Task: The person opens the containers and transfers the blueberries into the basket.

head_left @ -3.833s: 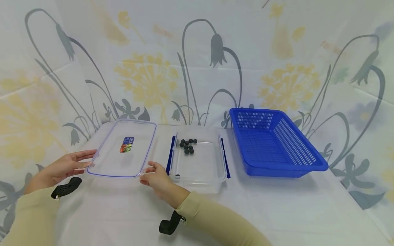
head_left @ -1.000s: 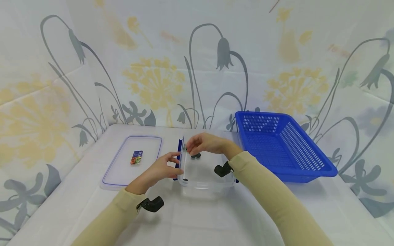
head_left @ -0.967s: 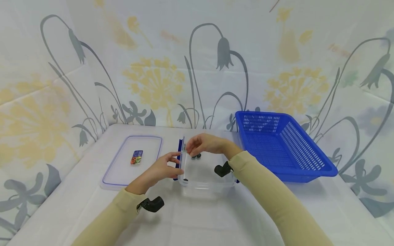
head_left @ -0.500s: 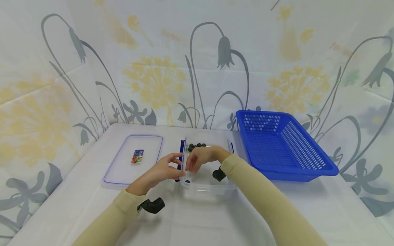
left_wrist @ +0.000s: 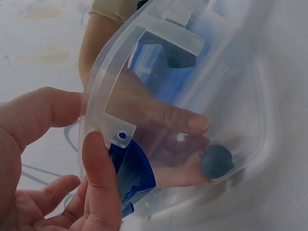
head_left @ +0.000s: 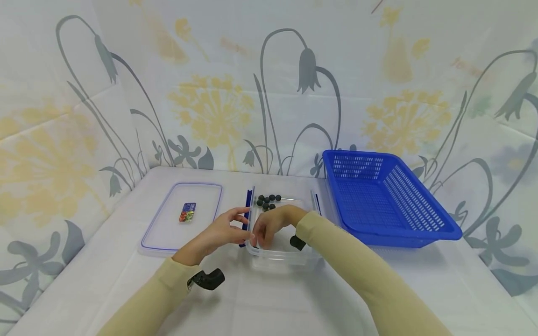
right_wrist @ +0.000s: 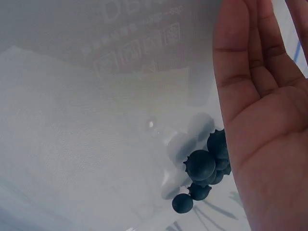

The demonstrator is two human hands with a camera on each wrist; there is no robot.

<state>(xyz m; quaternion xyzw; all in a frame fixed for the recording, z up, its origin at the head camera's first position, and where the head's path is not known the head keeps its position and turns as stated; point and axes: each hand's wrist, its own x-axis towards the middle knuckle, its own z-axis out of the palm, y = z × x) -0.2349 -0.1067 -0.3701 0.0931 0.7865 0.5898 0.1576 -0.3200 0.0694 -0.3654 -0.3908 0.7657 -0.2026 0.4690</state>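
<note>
A clear plastic food container (head_left: 279, 255) stands open in the middle of the table. My left hand (head_left: 218, 231) grips its left rim between thumb and fingers, beside a blue clip (left_wrist: 134, 168). Inside, my right hand (head_left: 275, 223) reaches down into the near left corner. Through the container wall, the left wrist view shows a lone blueberry (left_wrist: 216, 161) there. A right fingertip touches or nearly touches it, with the thumb apart above. Several more blueberries (right_wrist: 199, 165) lie clustered toward the far left of the container, partly hidden by the right hand in the right wrist view.
The clear lid (head_left: 168, 231) with a blue edge and a coloured label (head_left: 187, 212) lies flat at the left. At the right stands a blue perforated basket (head_left: 391, 233). A flower-patterned cloth (head_left: 277, 121) hangs behind the white table.
The lid was set down on the left. Both hands moved to the container, the left onto its rim. My right hand went from the far blueberries toward the near left corner.
</note>
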